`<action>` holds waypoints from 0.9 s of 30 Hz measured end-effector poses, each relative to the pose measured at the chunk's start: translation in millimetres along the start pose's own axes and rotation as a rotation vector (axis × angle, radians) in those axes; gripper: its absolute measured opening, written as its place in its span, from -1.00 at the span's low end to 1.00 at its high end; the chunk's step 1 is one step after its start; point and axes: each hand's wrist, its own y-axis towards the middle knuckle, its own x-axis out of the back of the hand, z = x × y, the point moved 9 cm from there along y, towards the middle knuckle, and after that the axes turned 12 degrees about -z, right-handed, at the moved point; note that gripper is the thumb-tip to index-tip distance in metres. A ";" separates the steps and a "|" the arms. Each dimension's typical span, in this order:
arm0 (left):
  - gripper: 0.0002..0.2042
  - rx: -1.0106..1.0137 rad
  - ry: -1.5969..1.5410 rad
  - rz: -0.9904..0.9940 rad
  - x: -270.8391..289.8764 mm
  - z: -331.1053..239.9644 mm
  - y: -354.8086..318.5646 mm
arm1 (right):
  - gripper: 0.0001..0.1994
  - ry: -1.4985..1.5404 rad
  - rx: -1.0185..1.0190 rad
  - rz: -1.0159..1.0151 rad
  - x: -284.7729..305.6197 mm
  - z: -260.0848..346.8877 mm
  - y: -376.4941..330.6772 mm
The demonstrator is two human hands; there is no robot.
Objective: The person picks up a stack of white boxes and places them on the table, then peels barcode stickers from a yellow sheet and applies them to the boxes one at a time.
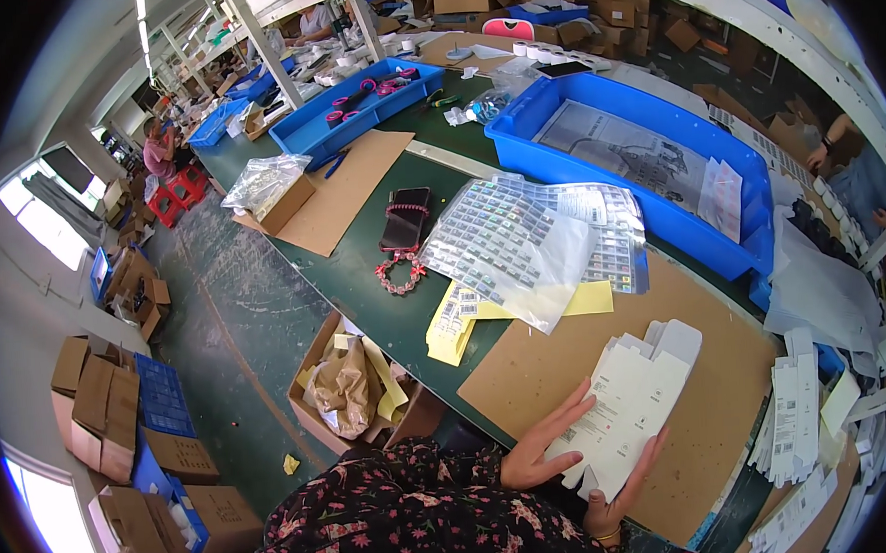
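A white folding carton (635,397), pressed flat with its flaps showing at both ends, is tilted above the brown cardboard sheet on the bench. My left hand (547,446) is along its left edge, fingers stretched and the thumb over the lower face. Along the lower right edge, my right hand (623,492) grips it, the thumb near the bottom flaps and the fingers partly behind. Just beyond the carton are yellow label sheets (451,326) and sheets of small stickers (501,238) in clear plastic.
A blue tray (516,142) stands at the back right; another blue tray (295,134) holds pink-handled scissors. A phone (406,218) with a beaded strap lies left of the stickers. Flat white cartons (796,408) are stacked at right. An open box (315,423) of crumpled paper stands below the bench's left edge.
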 end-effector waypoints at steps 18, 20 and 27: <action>-0.31 -0.049 -0.054 0.023 0.0 -1.4 -2.9 | -0.04 -0.156 0.147 0.008 1.0 9.3 -4.4; -0.31 -0.004 -0.051 0.009 2.3 1.1 -2.4 | -0.04 -0.146 0.149 -0.002 1.2 8.8 -4.1; -0.07 0.020 0.086 -0.422 143.1 -105.0 92.6 | -0.05 -0.182 0.134 0.011 6.3 11.8 -2.7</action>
